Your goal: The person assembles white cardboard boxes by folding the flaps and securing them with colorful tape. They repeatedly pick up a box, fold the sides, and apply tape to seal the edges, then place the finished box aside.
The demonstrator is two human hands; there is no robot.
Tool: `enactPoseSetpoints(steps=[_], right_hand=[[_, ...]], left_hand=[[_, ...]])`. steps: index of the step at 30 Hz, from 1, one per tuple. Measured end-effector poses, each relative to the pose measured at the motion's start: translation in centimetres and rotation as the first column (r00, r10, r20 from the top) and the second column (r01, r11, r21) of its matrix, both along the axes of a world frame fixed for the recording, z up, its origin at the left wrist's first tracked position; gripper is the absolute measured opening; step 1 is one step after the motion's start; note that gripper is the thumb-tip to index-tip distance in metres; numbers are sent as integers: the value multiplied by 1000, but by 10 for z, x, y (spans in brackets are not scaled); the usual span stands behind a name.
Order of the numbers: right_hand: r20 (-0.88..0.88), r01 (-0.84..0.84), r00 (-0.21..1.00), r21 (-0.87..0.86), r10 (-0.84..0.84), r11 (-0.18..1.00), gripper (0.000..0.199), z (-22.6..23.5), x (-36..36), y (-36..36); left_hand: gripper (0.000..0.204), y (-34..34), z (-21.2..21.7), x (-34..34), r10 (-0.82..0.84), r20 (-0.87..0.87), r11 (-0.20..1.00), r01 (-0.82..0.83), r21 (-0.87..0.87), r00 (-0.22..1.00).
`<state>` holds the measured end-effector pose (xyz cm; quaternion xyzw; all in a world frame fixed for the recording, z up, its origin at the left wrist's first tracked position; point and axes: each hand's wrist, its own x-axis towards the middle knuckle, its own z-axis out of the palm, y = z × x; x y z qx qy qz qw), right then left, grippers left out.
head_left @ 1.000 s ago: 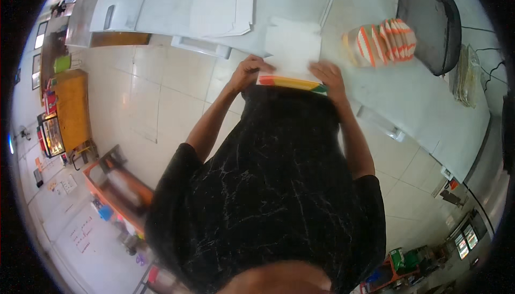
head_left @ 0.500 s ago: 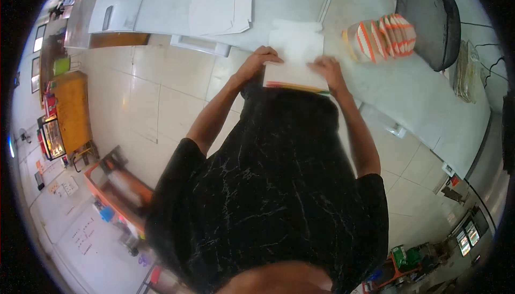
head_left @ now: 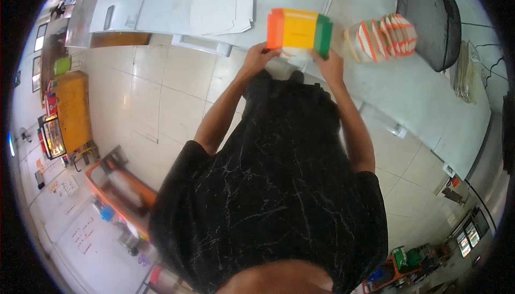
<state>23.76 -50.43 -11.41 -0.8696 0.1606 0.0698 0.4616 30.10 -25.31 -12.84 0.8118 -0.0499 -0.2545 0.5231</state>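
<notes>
Head camera looked down on a person in a black shirt standing at a pale worktable [head_left: 440, 106]; the left hand [head_left: 259, 58] gripped the lower left corner of a folded cardboard box [head_left: 299, 31] with orange, yellow and green panels, and the right hand [head_left: 331, 64] clasped its lower right corner, holding it just above the table edge at twelve o'clock. A stack of orange-and-white striped cartons [head_left: 383, 35] lay near, at one o'clock. Flat white cardboard blanks [head_left: 220, 2] rested at eleven o'clock, a dark chair [head_left: 426, 18] at two
</notes>
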Motion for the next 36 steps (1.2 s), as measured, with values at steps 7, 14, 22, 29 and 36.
enactPoseSetpoints(steps=[7, 14, 22, 29, 36], right_hand=[[368, -304, 830, -333, 420, 892, 44, -28, -40, -24], [283, -466, 830, -122, 481, 876, 34, -27, -45, -26], [291, -389, 862, -143, 414, 910, 35, -23, -37, -24], [57, -233, 972, 69, 229, 970, 37, -13, -4, -34], [-252, -166, 946, 162, 203, 973, 43, -43, 23, -47]], left_hand=[[22, 30, 11, -26, -118, 212, 975, 154, -162, 970], [36, 26, 6, -21, -580, 572, 811, 480, 335, 581], [37, 20, -27, -1, -431, 277, 902, 421, 95, 859], [54, -7, -31, 38, -320, 105, 911, 276, 305, 941], [61, -28, 7, 53, -357, 4, 837, 319, 446, 934]])
